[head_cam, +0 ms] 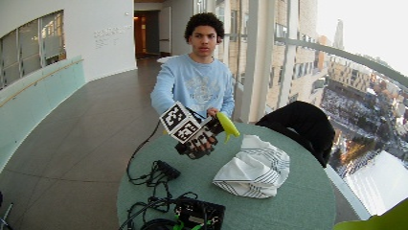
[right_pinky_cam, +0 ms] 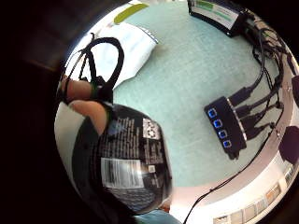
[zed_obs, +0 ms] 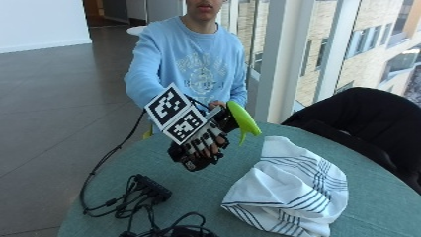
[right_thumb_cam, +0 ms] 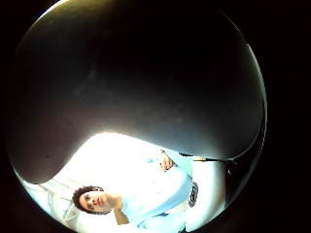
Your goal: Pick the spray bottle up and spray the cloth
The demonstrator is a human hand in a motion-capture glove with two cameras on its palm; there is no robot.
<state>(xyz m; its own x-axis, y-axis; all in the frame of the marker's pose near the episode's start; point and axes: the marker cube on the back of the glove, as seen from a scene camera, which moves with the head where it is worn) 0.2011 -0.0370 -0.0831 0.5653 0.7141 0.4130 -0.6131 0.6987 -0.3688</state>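
I am holding the spray bottle (zed_obs: 227, 123) up above the table (zed_obs: 197, 187) in my gloved right hand (zed_obs: 200, 140), my fingers (zed_obs: 204, 143) curling round its dark body while its yellow-green nozzle head is sticking out above my hand toward the cloth (zed_obs: 289, 192); the cloth, white with thin dark stripes, is lying crumpled on the table just beside and below the bottle, not touching it; the outside view is showing this whole arrangement, with my other hand up behind the bottle, though I cannot tell whether it is touching it; the little finger side palm view is giving what the outside view cannot: the bottle's black label (right_pinky_cam: 126, 163) with white print and a barcode pressing close to my palm, and beyond it the cloth on the table and a small black hub (right_pinky_cam: 226, 126) with blue ports and cables plugged in; the thumb side palm view is almost wholly blocked by a dark curved surface close to the palm; the table is round with a pale green top, carrying the hub and a black box (head_cam: 201, 213) near its edge; a dark jacket (zed_obs: 355, 123) is hanging over a chair beside the table, and tall windows are running along the room behind me above a dark floor.
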